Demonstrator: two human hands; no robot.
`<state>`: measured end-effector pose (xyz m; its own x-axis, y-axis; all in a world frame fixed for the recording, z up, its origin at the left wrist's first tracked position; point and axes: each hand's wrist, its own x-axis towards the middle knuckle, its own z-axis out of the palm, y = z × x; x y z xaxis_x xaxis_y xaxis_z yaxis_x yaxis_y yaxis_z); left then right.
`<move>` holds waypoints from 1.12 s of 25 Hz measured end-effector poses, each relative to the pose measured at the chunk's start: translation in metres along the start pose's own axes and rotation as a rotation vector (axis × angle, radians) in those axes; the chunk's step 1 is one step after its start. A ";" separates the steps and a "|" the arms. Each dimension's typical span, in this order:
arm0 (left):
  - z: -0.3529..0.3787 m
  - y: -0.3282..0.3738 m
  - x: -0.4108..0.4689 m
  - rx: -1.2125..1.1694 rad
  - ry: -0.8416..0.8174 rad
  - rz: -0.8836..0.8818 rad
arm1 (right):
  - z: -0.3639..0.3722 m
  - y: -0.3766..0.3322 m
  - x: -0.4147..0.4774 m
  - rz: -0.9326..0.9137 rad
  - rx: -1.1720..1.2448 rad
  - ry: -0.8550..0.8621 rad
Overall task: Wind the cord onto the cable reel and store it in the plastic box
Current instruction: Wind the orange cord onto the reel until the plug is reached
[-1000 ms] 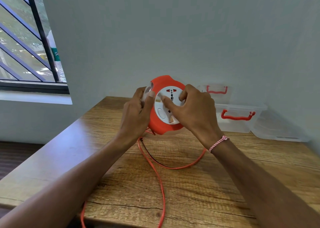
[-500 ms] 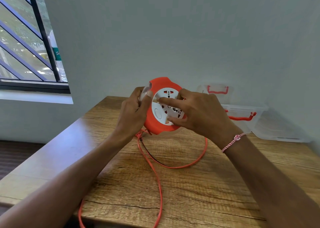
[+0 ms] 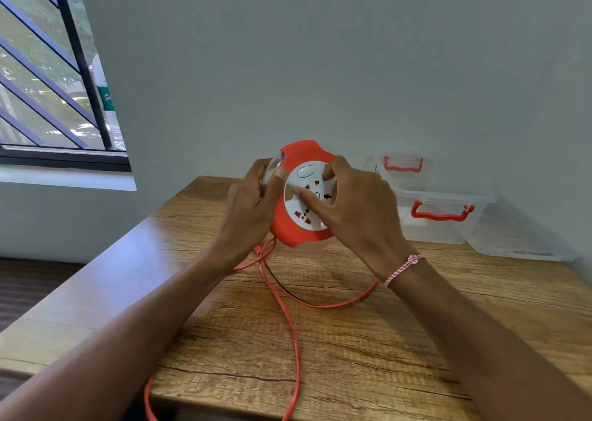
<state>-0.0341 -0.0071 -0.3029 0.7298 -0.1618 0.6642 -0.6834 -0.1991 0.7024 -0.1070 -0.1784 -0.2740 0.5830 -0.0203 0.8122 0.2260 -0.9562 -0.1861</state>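
Observation:
An orange cable reel (image 3: 290, 225) with a white socket face is held upright above the wooden table (image 3: 352, 350). My left hand (image 3: 253, 209) grips its left edge, thumb on the front rim. My right hand (image 3: 355, 209) lies on the white face, fingers spread across the sockets. The orange cord (image 3: 293, 334) drops from under the reel, loops across the table and hangs over the near edge. The clear plastic box (image 3: 439, 225) with red handles stands at the back right against the wall.
The box's clear lid (image 3: 519, 244) lies flat to the right of the box. A barred window (image 3: 48, 84) is at the left. The table's left edge falls away to a dark floor.
The white socket face has turned under my right hand; its round button now sits at the top. The cord loop on the table has shifted a little. The reel stays in about the same place.

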 end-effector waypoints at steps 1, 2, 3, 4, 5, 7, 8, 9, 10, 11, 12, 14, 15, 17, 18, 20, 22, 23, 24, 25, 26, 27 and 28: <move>-0.002 -0.001 0.002 -0.007 0.004 -0.011 | -0.004 0.004 0.002 -0.104 -0.023 -0.017; -0.004 -0.003 0.004 -0.008 0.011 -0.019 | -0.009 0.009 0.005 -0.216 -0.048 -0.075; -0.006 -0.004 0.005 -0.005 0.015 -0.026 | -0.013 0.015 0.007 -0.325 -0.092 -0.151; -0.008 -0.005 0.006 -0.004 0.013 -0.033 | -0.017 0.019 0.007 -0.409 -0.162 -0.220; -0.009 -0.006 0.007 -0.006 0.004 -0.041 | -0.019 0.022 0.008 -0.466 -0.242 -0.267; -0.011 -0.006 0.007 -0.018 -0.020 -0.051 | -0.019 0.024 0.007 -0.518 -0.371 -0.298; -0.010 -0.005 0.007 -0.020 -0.028 -0.053 | -0.018 0.024 0.007 -0.536 -0.405 -0.283; -0.009 -0.005 0.007 -0.013 -0.033 -0.054 | -0.018 0.022 0.007 -0.549 -0.411 -0.253; -0.008 -0.004 0.006 -0.001 -0.035 -0.050 | -0.019 0.021 0.006 -0.549 -0.392 -0.221; -0.007 -0.003 0.005 0.010 -0.035 -0.042 | -0.020 0.019 0.006 -0.533 -0.363 -0.194; -0.006 -0.001 0.004 0.015 -0.033 -0.032 | -0.020 0.018 0.006 -0.502 -0.332 -0.170; -0.005 0.001 0.003 0.024 -0.014 -0.004 | -0.016 0.013 0.003 -0.377 -0.251 -0.132; -0.004 0.002 0.002 0.040 -0.004 0.012 | -0.012 0.009 0.002 -0.284 -0.207 -0.114; -0.002 0.001 0.001 0.074 -0.002 0.046 | -0.003 0.002 0.000 -0.067 -0.082 -0.083; -0.002 0.001 0.001 0.082 -0.007 0.053 | 0.001 -0.002 0.000 0.047 -0.002 -0.078; 0.000 0.000 0.000 0.070 -0.018 0.036 | 0.006 -0.005 0.000 0.226 0.117 -0.078; 0.001 -0.001 -0.001 0.056 -0.016 0.028 | 0.007 -0.003 0.001 0.253 0.128 -0.058; 0.000 -0.001 -0.001 0.051 -0.013 0.028 | 0.006 0.000 0.001 0.209 0.099 -0.047; 0.000 -0.001 -0.001 0.038 -0.008 0.021 | 0.004 0.004 0.001 0.147 0.067 -0.038; -0.001 -0.001 0.000 0.022 0.000 0.008 | 0.001 0.008 0.002 0.086 0.043 -0.030; -0.002 -0.002 0.001 0.015 0.008 -0.006 | -0.002 0.012 0.003 0.035 0.034 -0.022; -0.003 -0.003 0.001 0.017 0.013 -0.017 | -0.005 0.015 0.004 -0.006 0.039 -0.016; -0.004 -0.003 0.001 0.021 0.012 -0.024 | -0.008 0.019 0.005 -0.047 0.040 -0.020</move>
<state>-0.0310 -0.0033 -0.3031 0.7454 -0.1449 0.6506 -0.6653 -0.2234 0.7124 -0.1059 -0.1991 -0.2688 0.5867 0.0303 0.8092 0.2842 -0.9434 -0.1708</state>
